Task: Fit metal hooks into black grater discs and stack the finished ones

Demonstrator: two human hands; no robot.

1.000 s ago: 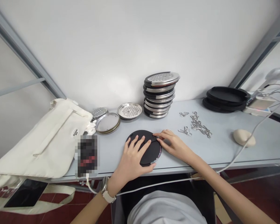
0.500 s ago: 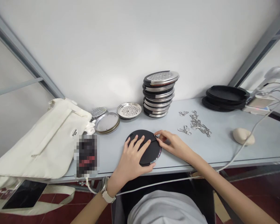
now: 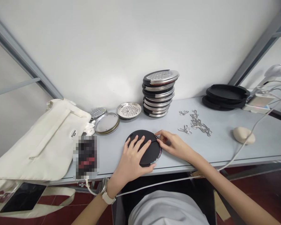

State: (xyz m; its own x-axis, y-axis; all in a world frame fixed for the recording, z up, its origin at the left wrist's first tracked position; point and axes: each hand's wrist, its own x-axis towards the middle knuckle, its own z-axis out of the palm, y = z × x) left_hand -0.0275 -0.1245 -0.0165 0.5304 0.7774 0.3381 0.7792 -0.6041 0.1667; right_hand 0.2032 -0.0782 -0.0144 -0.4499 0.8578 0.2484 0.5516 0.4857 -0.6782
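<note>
A round black disc lies flat near the front edge of the grey table. My left hand rests on top of it with fingers spread flat, pressing it down. My right hand is at the disc's right rim, thumb and fingers pinched on a small metal clip at the edge. A thin metal wire runs across the disc from under my left fingers to that clip.
Behind stands a stack of black and steel discs, with loose perforated steel plates and lids to its left. Loose metal clips lie right, black lids far right. A cream bag, a beige lump and a white cable.
Both hands stay on the black disc. My right fingers have shifted slightly at the rim clip. The view has drifted a little.
</note>
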